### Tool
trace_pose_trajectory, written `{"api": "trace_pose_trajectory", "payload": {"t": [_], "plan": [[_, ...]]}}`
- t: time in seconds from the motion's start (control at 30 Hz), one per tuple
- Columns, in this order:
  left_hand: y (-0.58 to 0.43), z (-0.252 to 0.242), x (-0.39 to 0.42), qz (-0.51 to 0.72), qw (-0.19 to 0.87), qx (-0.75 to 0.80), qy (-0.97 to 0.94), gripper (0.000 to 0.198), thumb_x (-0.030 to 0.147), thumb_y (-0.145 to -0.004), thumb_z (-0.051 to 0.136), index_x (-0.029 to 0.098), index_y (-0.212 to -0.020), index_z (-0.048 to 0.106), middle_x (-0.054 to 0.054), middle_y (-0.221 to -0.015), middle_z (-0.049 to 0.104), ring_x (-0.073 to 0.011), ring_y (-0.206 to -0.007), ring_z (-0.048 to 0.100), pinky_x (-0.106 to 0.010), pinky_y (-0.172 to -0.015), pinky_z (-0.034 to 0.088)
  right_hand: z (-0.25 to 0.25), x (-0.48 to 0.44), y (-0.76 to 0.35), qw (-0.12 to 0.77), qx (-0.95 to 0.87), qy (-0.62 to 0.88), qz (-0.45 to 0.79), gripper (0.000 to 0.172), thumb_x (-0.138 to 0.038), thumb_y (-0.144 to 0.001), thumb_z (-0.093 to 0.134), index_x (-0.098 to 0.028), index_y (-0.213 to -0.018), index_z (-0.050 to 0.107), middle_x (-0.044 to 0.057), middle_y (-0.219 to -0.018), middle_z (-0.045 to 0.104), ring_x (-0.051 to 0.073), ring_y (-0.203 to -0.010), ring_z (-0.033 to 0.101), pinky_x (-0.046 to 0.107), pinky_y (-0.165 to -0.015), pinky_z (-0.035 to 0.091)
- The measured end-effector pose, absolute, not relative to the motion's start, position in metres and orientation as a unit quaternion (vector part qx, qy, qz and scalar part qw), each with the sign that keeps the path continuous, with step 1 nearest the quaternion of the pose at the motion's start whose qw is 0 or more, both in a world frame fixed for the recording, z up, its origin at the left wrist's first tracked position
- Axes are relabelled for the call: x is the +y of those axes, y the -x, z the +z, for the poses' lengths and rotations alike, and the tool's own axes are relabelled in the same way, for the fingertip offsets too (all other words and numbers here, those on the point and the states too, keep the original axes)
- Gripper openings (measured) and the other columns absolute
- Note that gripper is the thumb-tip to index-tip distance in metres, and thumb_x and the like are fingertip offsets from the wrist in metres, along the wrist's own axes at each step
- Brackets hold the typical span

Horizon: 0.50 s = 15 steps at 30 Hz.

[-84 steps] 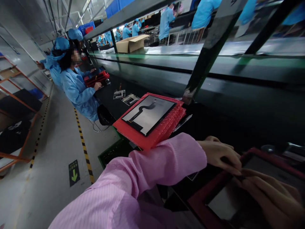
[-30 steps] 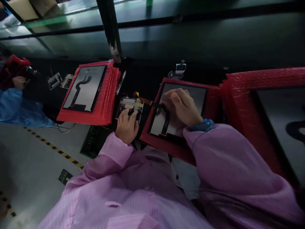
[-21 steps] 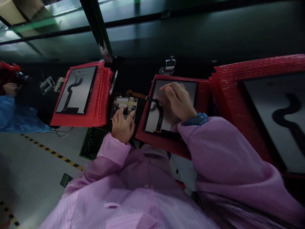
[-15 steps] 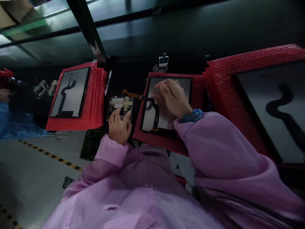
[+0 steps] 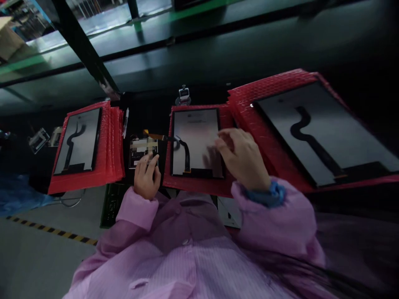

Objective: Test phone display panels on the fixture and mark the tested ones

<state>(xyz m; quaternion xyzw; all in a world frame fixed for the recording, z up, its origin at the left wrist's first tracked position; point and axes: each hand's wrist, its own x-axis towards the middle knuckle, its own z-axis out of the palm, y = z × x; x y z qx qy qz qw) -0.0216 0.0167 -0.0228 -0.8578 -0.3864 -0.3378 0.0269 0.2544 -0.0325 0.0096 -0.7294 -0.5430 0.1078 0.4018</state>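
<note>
My left hand (image 5: 145, 176) lies with two fingers stretched flat on a small circuit board (image 5: 141, 147), holding nothing. An orange ribbon (image 5: 154, 136) runs from that board to the middle display panel (image 5: 195, 137), which has a black flex cable (image 5: 186, 153) and lies face down on red bubble wrap (image 5: 199, 186). My right hand (image 5: 241, 155) hovers at this panel's right edge, slightly blurred. Its fingers are loosely bent and apart, with nothing seen in them.
A stack of red bubble wrap with a panel (image 5: 77, 141) on top lies at the left. A bigger such stack with a panel (image 5: 318, 128) lies at the right. A small metal clip device (image 5: 183, 95) stands behind the middle panel. A black post (image 5: 77, 41) and a conveyor run along the back.
My right hand has come off the flex cable in the middle of the panel and moved to its right edge. My left hand stays on the small board. The view has tilted.
</note>
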Motion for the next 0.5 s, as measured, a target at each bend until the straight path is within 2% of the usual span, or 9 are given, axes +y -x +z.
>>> {"api": "trace_pose_trajectory", "payload": {"t": [0.1, 0.3, 0.4, 0.5], "plan": [[0.01, -0.017, 0.007, -0.329, -0.071, -0.351, 0.874, 0.035, 0.019, -0.101, 0.048, 0.015, -0.134, 0.06, -0.014, -0.127, 0.068, -0.0235, -0.121, 0.063, -0.04, -0.107, 0.052, -0.002, -0.079, -0.24, 0.406, -0.472, 0.767, 0.153, 0.042, -0.052, -0.097, 0.044, -0.018, -0.108, 0.065, 0.014, -0.1, 0.068, 0.028, -0.093, 0.063, 0.047, -0.088, 0.053], [-0.014, -0.015, -0.003, -0.264, -0.108, -0.377, 0.881, 0.043, 0.034, -0.104, 0.047, 0.013, -0.141, 0.052, -0.017, -0.125, 0.069, -0.0296, -0.116, 0.064, -0.048, -0.102, 0.055, -0.021, -0.095, -0.201, 0.41, -0.432, 0.793, 0.13, 0.056, -0.05, -0.094, 0.049, -0.01, -0.132, 0.059, 0.022, -0.13, 0.064, 0.036, -0.121, 0.053, 0.059, -0.108, 0.043], [-0.013, -0.01, 0.0, -0.26, -0.14, -0.391, 0.872, 0.046, 0.043, -0.104, 0.046, 0.011, -0.134, 0.058, -0.018, -0.12, 0.071, -0.0305, -0.113, 0.066, -0.048, -0.1, 0.055, -0.014, -0.09, -0.197, 0.442, -0.393, 0.788, 0.172, 0.062, -0.051, -0.09, 0.054, -0.011, -0.138, 0.055, 0.02, -0.131, 0.063, 0.035, -0.122, 0.052, 0.058, -0.107, 0.044], [-0.007, 0.006, 0.009, -0.216, -0.223, -0.415, 0.855, 0.055, 0.055, -0.103, 0.045, 0.012, -0.133, 0.059, -0.019, -0.123, 0.071, -0.0316, -0.117, 0.066, -0.05, -0.104, 0.053, 0.009, -0.091, -0.191, 0.485, -0.401, 0.76, 0.165, 0.062, -0.048, -0.093, 0.053, -0.014, -0.145, 0.048, 0.017, -0.132, 0.061, 0.031, -0.124, 0.051, 0.055, -0.109, 0.044]]}}
